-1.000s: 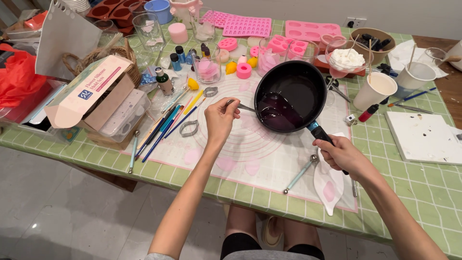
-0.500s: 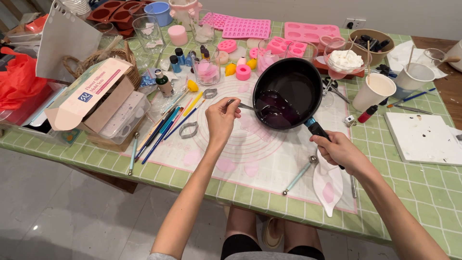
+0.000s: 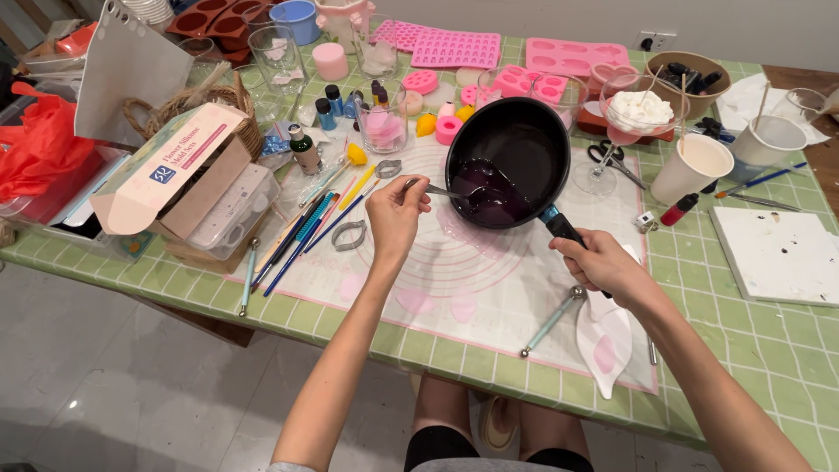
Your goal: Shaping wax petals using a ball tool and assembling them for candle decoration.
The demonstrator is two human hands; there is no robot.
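My right hand (image 3: 605, 265) grips the black handle of a small black saucepan (image 3: 509, 162), which is tilted toward me above a translucent silicone mat (image 3: 489, 280). A dark purple liquid (image 3: 489, 197) pools in the pan's lower side. My left hand (image 3: 395, 214) pinches a metal spoon (image 3: 441, 191) whose bowl dips into that liquid.
On the green tiled table (image 3: 769, 350) stand a paper cup (image 3: 690, 168), a stemmed glass with white cream (image 3: 636, 118), pink silicone moulds (image 3: 572, 57), small dye bottles (image 3: 332, 98), and an open cardboard box (image 3: 170, 179). Coloured tools (image 3: 306, 232), a metal cutter (image 3: 350, 236), a white leaf-shaped dish (image 3: 605, 343) lie near the mat.
The pan has stayed tilted in my right hand. My left hand has shifted the spoon slightly within the purple liquid.
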